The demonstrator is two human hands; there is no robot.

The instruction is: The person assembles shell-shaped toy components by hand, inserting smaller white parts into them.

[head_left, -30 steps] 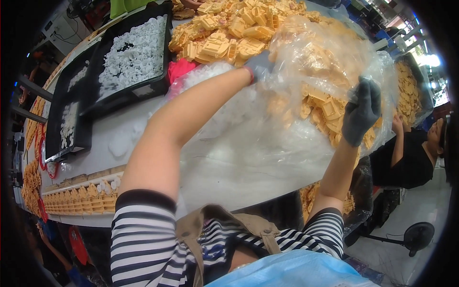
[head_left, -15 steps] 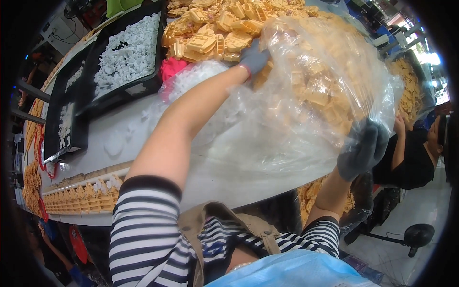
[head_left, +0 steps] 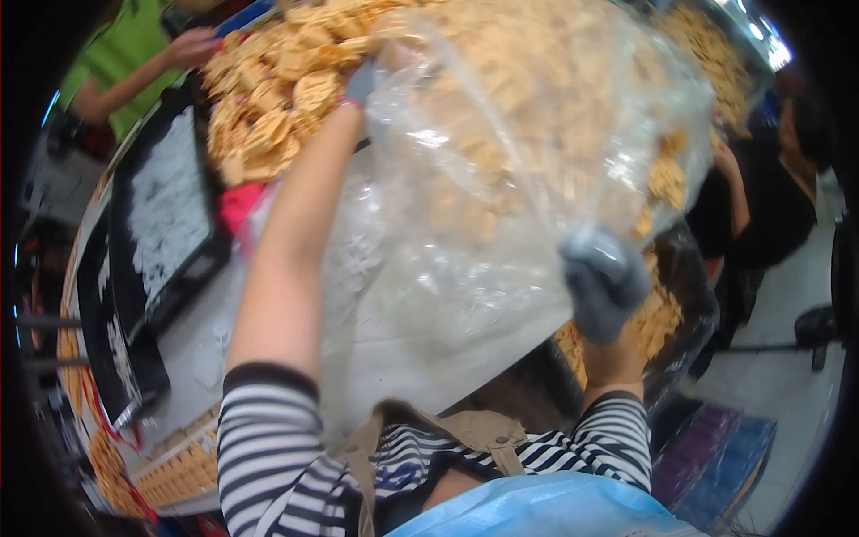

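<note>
White table (head_left: 380, 376); clear bag (head_left: 537, 134) between hands (head_left: 360, 84) (head_left: 607, 288).

At the upper left, a person in a green shirt (head_left: 134, 58) was seen near a black tray (head_left: 183, 286), in which small white pieces (head_left: 165, 210) were heaped. A second black tray (head_left: 148, 380) was set beside it. Something bright pink (head_left: 239, 208) was placed near the left-centre. A person in black (head_left: 769, 201) was partly shown at the right, and a purple item (head_left: 702, 452) was seen at the lower right.
</note>
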